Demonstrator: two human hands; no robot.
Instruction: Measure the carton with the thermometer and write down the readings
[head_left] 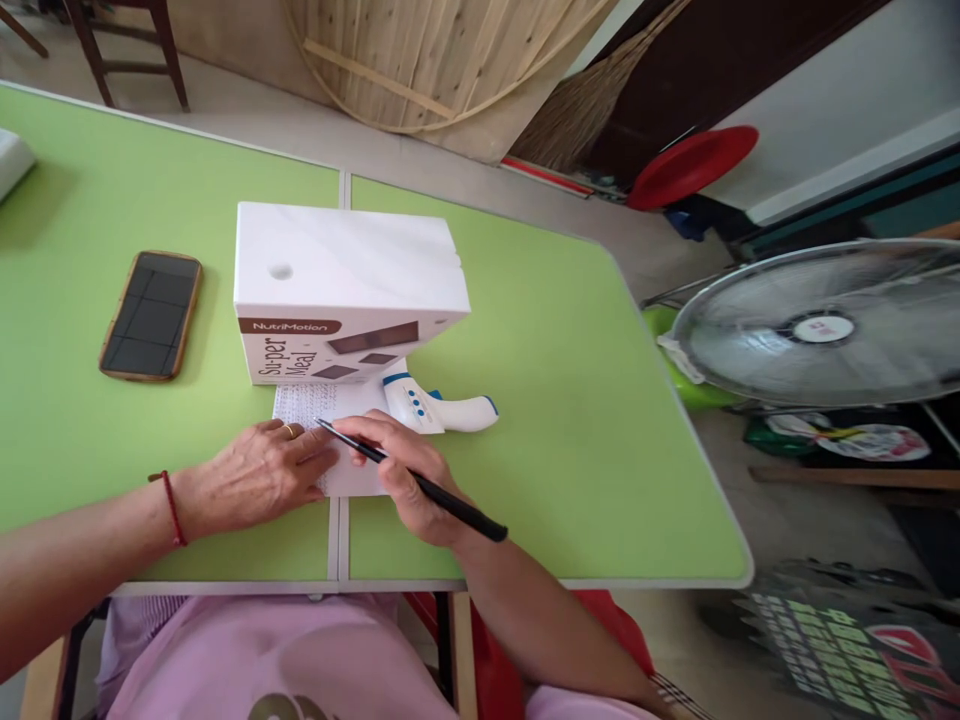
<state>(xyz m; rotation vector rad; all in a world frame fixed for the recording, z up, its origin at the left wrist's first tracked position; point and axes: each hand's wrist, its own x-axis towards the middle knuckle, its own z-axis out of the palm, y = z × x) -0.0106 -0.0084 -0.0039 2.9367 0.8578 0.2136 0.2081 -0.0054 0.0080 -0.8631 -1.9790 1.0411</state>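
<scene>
A black pen point(457, 507) is gripped in my right hand point(409, 475), its tip touching or just above a sheet of paper point(352, 478). Dense small marks cover the paper's left part, too fine to read. My left hand point(266, 470) lies with fingers extended on the sheet's left side, a ring on one finger. Just beyond both hands stands a white box point(352, 262) printed "NutriMotion Super Meal", hiding the far end of the paper. A white and blue handheld thermometer point(424, 405) lies against the box's right front, partly over the sheet.
The green folding table point(570, 400) has a seam point(339, 540) down its middle. A phone in a brown case point(152, 315) lies left of the box. At the far left edge is part of a white object point(11, 160). A fan point(821, 328) stands off the table's right side.
</scene>
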